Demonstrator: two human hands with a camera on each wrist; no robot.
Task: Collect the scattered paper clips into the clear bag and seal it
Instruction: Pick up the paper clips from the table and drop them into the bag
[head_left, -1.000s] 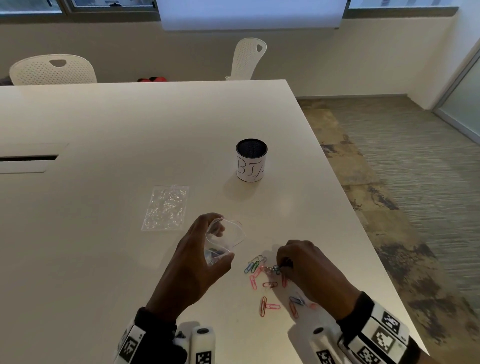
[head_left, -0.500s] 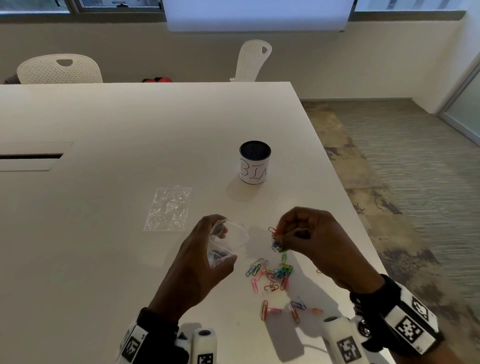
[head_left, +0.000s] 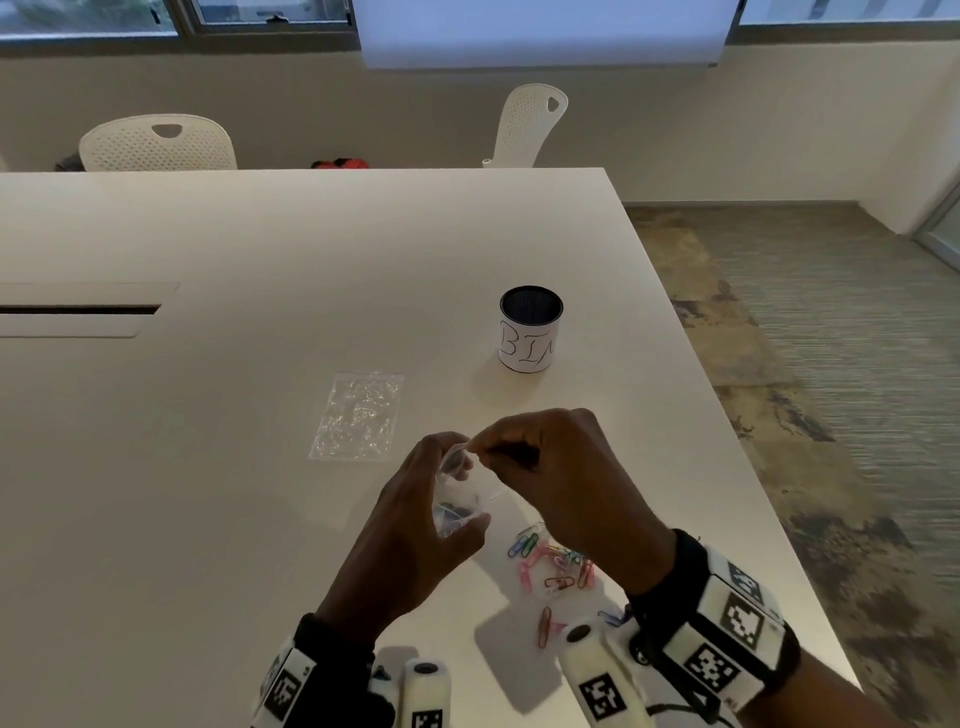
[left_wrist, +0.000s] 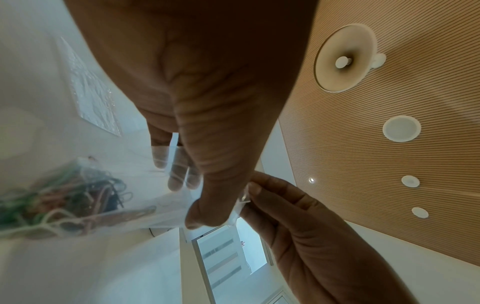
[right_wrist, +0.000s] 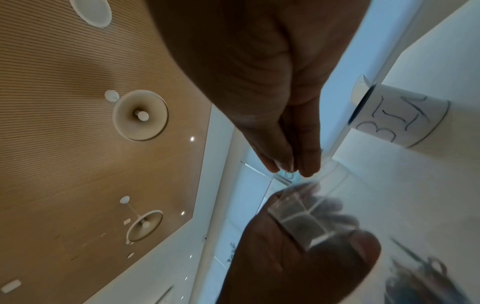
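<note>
My left hand grips a small clear bag just above the table, its mouth up, with several coloured paper clips inside. My right hand hovers at the bag's mouth, thumb and fingertips pinched on a paper clip that barely shows. More loose paper clips lie on the white table under my right wrist, and one orange clip lies nearer to me. The left thumb presses the bag's wall.
A second clear bag lies flat on the table to the left of my hands. A white cup marked BIN stands behind them. The table's right edge is close by. Two white chairs stand at the far side.
My right hand rose from the pile with clips pinched and moved left to the bag's mouth. The left hand kept hold of the bag and lifted it slightly.
</note>
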